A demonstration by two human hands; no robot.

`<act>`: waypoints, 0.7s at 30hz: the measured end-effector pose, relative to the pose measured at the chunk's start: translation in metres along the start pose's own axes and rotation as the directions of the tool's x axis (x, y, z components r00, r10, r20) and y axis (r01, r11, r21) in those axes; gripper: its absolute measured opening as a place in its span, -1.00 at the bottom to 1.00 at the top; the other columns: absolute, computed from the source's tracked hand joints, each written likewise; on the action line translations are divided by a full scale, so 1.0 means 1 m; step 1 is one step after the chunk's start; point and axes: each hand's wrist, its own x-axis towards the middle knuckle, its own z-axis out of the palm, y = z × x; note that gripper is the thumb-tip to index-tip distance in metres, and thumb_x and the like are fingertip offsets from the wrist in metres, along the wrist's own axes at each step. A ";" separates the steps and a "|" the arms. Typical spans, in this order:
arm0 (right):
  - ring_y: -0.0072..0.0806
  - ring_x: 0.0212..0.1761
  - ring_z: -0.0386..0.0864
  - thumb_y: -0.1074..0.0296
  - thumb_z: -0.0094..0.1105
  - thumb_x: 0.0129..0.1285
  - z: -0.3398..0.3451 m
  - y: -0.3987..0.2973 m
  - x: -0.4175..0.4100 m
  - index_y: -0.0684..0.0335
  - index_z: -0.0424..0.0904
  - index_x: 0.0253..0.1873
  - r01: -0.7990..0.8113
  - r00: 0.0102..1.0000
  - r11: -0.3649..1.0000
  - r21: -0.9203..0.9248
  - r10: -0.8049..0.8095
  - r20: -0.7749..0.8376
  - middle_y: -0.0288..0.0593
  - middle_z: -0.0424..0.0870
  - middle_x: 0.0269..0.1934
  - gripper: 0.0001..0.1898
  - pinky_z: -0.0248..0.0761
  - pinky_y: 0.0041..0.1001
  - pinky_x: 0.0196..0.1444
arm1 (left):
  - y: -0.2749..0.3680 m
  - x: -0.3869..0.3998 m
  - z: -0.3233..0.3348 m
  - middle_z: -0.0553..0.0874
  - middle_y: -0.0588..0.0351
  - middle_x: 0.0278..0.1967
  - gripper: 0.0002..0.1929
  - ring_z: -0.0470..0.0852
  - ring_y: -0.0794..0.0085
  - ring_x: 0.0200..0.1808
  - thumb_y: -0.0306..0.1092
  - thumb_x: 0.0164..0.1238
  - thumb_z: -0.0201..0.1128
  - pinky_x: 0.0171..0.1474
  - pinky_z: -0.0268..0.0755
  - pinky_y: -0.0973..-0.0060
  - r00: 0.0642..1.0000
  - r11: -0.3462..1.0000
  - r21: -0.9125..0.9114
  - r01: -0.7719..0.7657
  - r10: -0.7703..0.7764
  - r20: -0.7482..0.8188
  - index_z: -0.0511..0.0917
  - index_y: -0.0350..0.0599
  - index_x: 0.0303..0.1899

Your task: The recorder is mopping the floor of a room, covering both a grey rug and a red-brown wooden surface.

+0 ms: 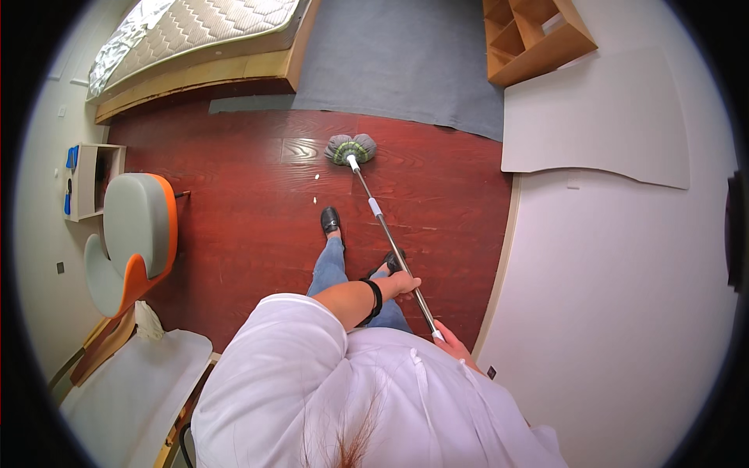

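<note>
My left hand [404, 285] grips the metal handle of a mop [391, 238] partway along its length. Lower down, my right hand [452, 341] is closed around the white end of the handle, close to my body. The handle slants away from me to a grey mop head [351, 149] with green stripes, which rests on the red-brown wooden floor [246, 169]. Two small white scraps [316, 176] lie on the boards to the left of the mop head. My feet in black shoes [330, 219] stand on the floor behind it.
A grey carpet [398, 64] begins beyond the mop head. At the far left is a bed with a bare mattress [210, 35]. A grey and orange chair [137, 228] stands left, near a small cabinet [88, 181]. Wooden shelving [535, 44] and a pale panel [591, 128] are along the right wall.
</note>
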 end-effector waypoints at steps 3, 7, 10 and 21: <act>-0.74 -0.60 0.22 0.40 -0.05 0.47 0.007 -0.028 0.008 -0.05 0.10 0.52 0.001 0.997 1.000 0.009 -0.002 0.080 -0.48 0.29 -0.48 -0.43 0.20 -0.69 -0.55 | -0.004 0.014 -0.022 0.72 0.03 -0.49 -0.55 0.73 0.31 -0.47 0.01 0.35 0.06 -0.37 0.61 0.32 0.996 0.998 0.029 -0.055 0.057 -0.063 0.67 -0.25 -0.31; -0.73 -0.64 0.19 0.32 -0.11 0.50 0.025 -0.096 0.048 -0.09 0.04 0.53 -0.037 0.982 0.997 -0.062 0.048 0.185 -0.43 0.26 -0.51 -0.44 0.09 -0.62 -0.72 | 0.015 0.030 -0.083 0.74 -0.12 -0.34 -0.51 0.75 0.15 -0.36 0.01 0.29 0.10 -0.31 0.61 0.17 0.962 0.993 0.070 -0.092 0.107 -0.252 0.64 -0.37 -0.20; -0.74 -0.65 0.17 0.31 -0.10 0.50 0.036 -0.122 0.079 -0.12 0.07 0.53 -0.027 0.971 0.995 -0.091 0.048 0.232 -0.46 0.24 -0.53 -0.45 0.06 -0.63 -0.70 | 0.020 0.036 -0.125 0.73 -0.23 -0.22 -0.44 0.75 0.09 -0.20 0.04 0.30 0.07 -0.15 0.59 0.19 0.939 0.996 0.082 -0.043 0.069 -0.337 0.62 -0.44 -0.14; -0.74 -0.56 0.27 0.31 -0.01 0.44 0.003 -0.067 0.014 -0.05 0.25 0.46 0.026 0.986 0.958 -0.287 0.023 0.165 -0.47 0.35 -0.48 -0.49 0.15 -0.64 -0.55 | -0.032 0.007 -0.043 0.69 0.08 -0.39 -0.59 0.55 0.41 -0.50 0.01 0.38 0.04 -0.42 0.57 0.25 0.999 0.977 -0.212 0.038 -0.043 -0.018 0.63 -0.17 -0.21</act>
